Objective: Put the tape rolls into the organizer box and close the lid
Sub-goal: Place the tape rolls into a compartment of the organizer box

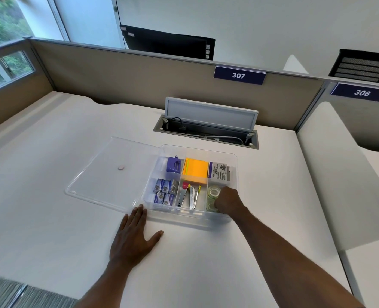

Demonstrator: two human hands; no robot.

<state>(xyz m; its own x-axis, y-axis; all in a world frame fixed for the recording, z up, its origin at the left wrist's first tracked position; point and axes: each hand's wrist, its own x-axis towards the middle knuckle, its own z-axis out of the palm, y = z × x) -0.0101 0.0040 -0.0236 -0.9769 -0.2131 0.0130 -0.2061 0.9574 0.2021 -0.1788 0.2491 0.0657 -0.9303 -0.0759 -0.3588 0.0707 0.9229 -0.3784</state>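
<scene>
My right hand [227,200] grips tape rolls [214,193] inside the box [234,157], near-right compartment. My left hand [134,237] lies open, flat, just before the box.

This is an open-plan office. A white worktop [72,141] sits inside beige cubicle partitions [128,74] bearing numbered desk signs, 307 [239,75] and 306 [362,92]. A flip-up cable hatch [208,127] is set into the surface, and a monitor's back [168,42] shows beyond.
</scene>
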